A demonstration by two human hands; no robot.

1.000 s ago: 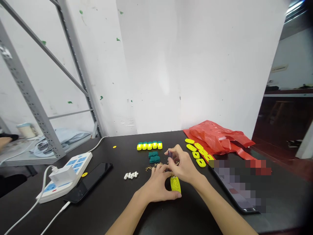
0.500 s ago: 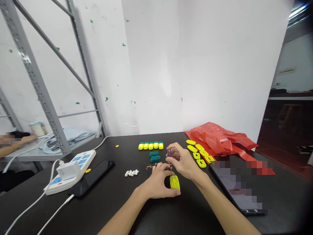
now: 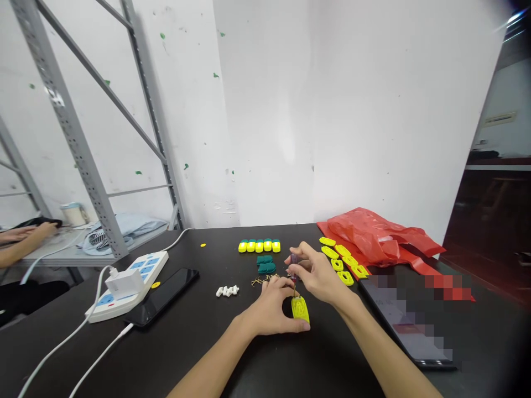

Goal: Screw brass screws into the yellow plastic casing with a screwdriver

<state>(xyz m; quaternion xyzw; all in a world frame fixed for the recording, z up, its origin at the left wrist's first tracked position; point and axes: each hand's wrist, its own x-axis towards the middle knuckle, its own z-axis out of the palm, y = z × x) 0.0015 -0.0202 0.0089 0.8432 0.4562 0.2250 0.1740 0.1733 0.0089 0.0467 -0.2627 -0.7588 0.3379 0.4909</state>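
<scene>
My left hand (image 3: 274,308) holds a yellow plastic shell (image 3: 300,310) against the dark table, thumb at its near end and fingers around its far end. In my right hand (image 3: 318,275) is a small screwdriver (image 3: 294,266) with a purplish translucent handle, held upright. Its tip meets the far end of the shell; the exact contact is too small to make out. Just beyond my left fingers lie small brass-coloured pieces (image 3: 260,281), partly hidden. White small parts (image 3: 228,291) sit to the left, and dark green pieces (image 3: 266,268) lie farther back.
Behind stands a row of yellow-and-green assembled pieces (image 3: 259,246). Several yellow frames (image 3: 337,265) lie right, beside a red plastic bag (image 3: 369,235). A tablet-like device (image 3: 404,326) is at right. Left are a black phone (image 3: 162,298), a power strip (image 3: 150,264) and a co-worker's hand (image 3: 43,229).
The whole view has shifted slightly, moving things a little to the right. Both my hands keep the same hold on the shell and screwdriver. The co-worker's arms at far left have moved.
</scene>
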